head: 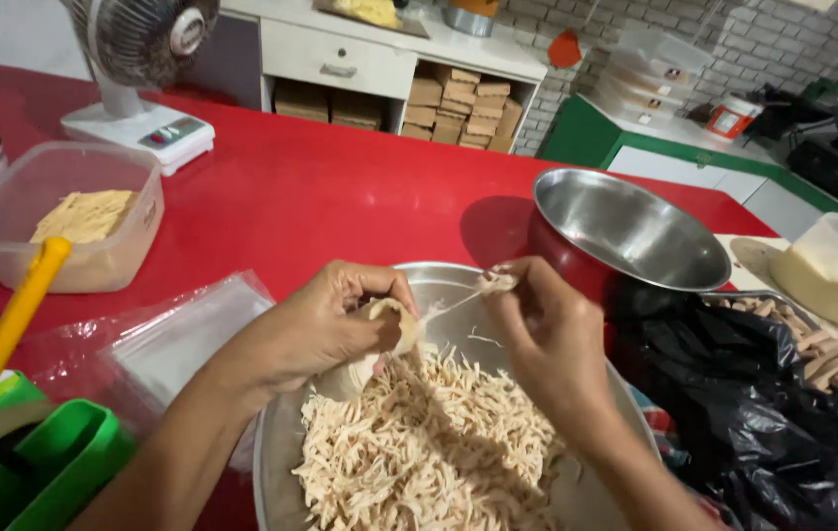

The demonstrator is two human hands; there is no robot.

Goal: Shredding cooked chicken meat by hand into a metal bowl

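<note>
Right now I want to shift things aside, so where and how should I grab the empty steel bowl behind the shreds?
Take the empty steel bowl by its rolled rim on the far right side, coming from above. It sits tilted, its near edge seemingly resting on the big bowl of shreds, where both hands work, and a black bag crowds its near right.

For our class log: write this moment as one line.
left hand: grips meat piece | right hand: pulls strip off it | below: bowl of shreds | table: red
</note>
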